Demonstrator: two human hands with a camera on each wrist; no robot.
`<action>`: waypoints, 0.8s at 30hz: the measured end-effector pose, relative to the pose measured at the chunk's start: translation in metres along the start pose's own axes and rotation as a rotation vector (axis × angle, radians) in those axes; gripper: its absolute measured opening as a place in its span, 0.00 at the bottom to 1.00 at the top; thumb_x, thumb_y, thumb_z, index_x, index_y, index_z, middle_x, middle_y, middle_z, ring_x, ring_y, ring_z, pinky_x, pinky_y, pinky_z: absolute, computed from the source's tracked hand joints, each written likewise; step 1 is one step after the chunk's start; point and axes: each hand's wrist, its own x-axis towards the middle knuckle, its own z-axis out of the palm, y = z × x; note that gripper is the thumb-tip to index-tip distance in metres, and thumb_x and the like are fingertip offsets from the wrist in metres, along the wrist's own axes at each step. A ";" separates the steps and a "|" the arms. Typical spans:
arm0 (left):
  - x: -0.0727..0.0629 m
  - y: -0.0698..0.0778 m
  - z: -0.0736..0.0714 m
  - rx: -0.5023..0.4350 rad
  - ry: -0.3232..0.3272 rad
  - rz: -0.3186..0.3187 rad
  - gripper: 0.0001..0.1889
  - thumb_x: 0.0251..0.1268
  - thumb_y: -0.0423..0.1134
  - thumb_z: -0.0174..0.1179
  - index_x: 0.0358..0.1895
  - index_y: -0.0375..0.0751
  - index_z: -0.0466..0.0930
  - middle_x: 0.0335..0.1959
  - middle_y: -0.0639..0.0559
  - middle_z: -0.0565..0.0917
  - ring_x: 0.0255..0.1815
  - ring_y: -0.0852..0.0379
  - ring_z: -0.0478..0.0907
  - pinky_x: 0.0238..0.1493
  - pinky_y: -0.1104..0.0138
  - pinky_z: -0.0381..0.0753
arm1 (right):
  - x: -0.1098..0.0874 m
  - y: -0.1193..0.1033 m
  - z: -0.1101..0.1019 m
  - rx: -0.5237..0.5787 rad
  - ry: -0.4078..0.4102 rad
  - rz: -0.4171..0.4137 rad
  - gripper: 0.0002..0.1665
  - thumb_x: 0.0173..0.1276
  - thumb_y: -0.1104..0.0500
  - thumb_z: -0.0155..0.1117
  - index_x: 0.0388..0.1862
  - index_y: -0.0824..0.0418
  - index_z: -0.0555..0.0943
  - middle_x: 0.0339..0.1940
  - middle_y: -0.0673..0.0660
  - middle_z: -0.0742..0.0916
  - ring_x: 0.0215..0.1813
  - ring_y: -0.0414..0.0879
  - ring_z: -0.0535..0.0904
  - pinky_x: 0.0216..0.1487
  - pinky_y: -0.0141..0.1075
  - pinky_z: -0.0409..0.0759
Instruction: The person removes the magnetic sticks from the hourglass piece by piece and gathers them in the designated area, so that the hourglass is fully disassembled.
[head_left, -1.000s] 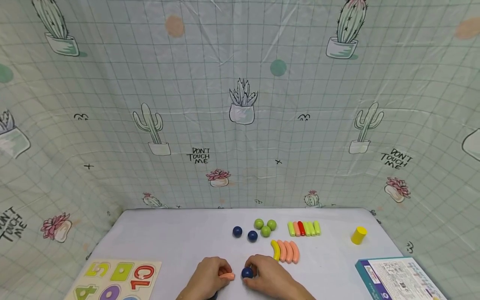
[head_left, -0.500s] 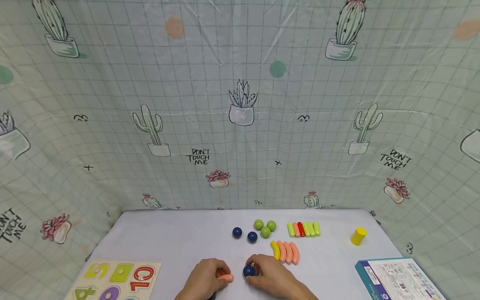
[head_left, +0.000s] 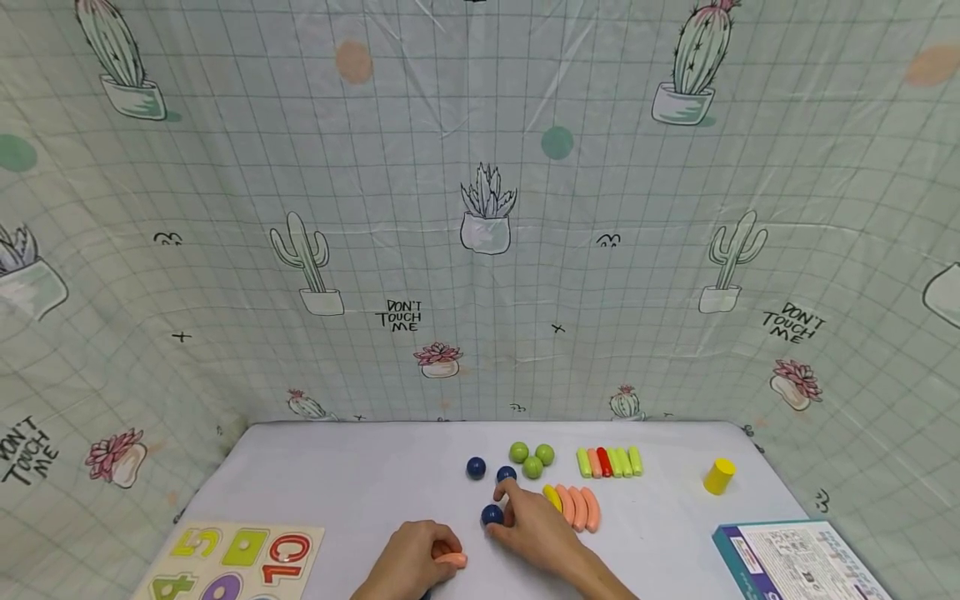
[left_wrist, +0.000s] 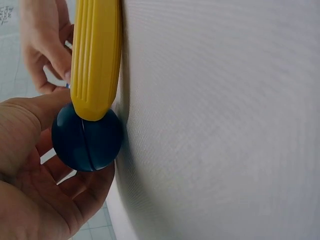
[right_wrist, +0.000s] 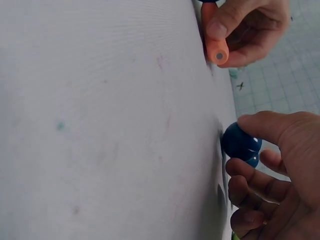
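Note:
My left hand (head_left: 408, 557) pinches a short salmon-pink stick (head_left: 452, 560) between thumb and fingers; a round grey spot shows in the stick's end (right_wrist: 219, 56). A yellow ribbed stick (left_wrist: 96, 55) and a blue ball (left_wrist: 86, 140) lie close in front of this hand in the left wrist view, overlapping it and hiding the pink stick. My right hand (head_left: 540, 533) is around another blue ball (head_left: 492, 515). Its thumb touches the ball, while the index finger arches past its far side with a small gap in the head view. The other fingers hang loosely bent.
Two blue balls (head_left: 476, 467) and several green balls (head_left: 532, 467) lie farther back. Right of them are a row of short sticks (head_left: 604, 462) and curved pink sticks (head_left: 580, 508). A yellow cylinder (head_left: 719, 476), a box (head_left: 795, 554) and a number board (head_left: 240, 558) lie outward.
My right hand has moved forward, and the blue ball beside it now lies farther back, nearer the other blue balls. Its index finger has parted from the ball. The left hand stays nearly still.

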 end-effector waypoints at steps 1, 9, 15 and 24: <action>0.000 0.000 0.000 -0.001 0.002 0.007 0.05 0.57 0.39 0.75 0.32 0.46 0.87 0.22 0.61 0.78 0.24 0.64 0.72 0.28 0.69 0.71 | 0.001 0.000 0.000 -0.001 0.013 -0.010 0.21 0.64 0.49 0.73 0.49 0.52 0.75 0.23 0.40 0.79 0.22 0.34 0.72 0.24 0.30 0.71; -0.001 -0.002 0.002 0.000 0.018 0.033 0.05 0.56 0.39 0.75 0.31 0.46 0.87 0.21 0.63 0.78 0.24 0.66 0.72 0.27 0.70 0.71 | 0.009 0.001 0.002 -0.019 0.062 -0.006 0.19 0.65 0.50 0.72 0.47 0.51 0.73 0.25 0.40 0.79 0.24 0.33 0.72 0.25 0.30 0.72; -0.001 -0.002 0.002 0.002 0.022 0.038 0.05 0.55 0.38 0.76 0.31 0.47 0.87 0.21 0.63 0.78 0.24 0.66 0.71 0.27 0.70 0.71 | 0.011 0.002 0.002 -0.027 0.095 -0.024 0.18 0.64 0.51 0.73 0.45 0.51 0.73 0.26 0.40 0.78 0.25 0.32 0.71 0.26 0.29 0.71; 0.000 -0.002 0.001 0.010 0.025 0.026 0.06 0.57 0.41 0.75 0.31 0.47 0.87 0.21 0.62 0.78 0.23 0.65 0.71 0.27 0.69 0.71 | 0.009 -0.003 0.000 -0.004 0.056 -0.013 0.15 0.65 0.51 0.72 0.43 0.51 0.76 0.25 0.40 0.78 0.23 0.33 0.71 0.24 0.29 0.70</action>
